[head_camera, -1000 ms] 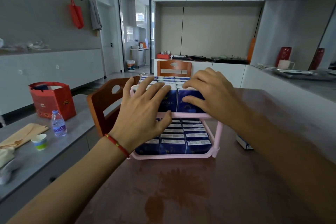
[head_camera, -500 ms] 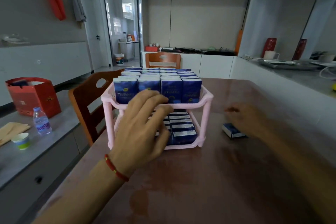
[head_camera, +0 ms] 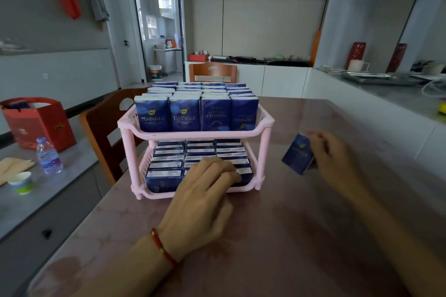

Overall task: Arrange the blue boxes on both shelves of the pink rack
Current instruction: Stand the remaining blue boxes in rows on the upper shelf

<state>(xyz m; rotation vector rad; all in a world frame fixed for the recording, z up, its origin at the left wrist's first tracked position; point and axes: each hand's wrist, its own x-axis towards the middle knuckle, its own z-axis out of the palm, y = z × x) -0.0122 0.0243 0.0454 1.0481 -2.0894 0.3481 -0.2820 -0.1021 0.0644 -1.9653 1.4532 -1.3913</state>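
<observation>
A pink two-shelf rack (head_camera: 264,128) stands on the brown table. Its top shelf is packed with upright blue boxes (head_camera: 184,113) in several rows. The bottom shelf holds blue boxes (head_camera: 166,166) lying flat in rows. My left hand (head_camera: 205,190) reaches into the front of the bottom shelf, its curled fingers resting on the boxes there. To the right of the rack, my right hand (head_camera: 333,159) holds one blue box (head_camera: 298,153) tilted above the table.
A wooden chair (head_camera: 101,132) stands left of the rack and another (head_camera: 212,72) behind it. On the grey counter at left are a red bag (head_camera: 36,123), a water bottle (head_camera: 48,157) and a paper cup (head_camera: 21,182). A grey ledge (head_camera: 398,96) runs along the right.
Both hands left the top-shelf boxes. My left hand dropped to the bottom shelf. My right hand went right to the table and lifted a loose blue box.
</observation>
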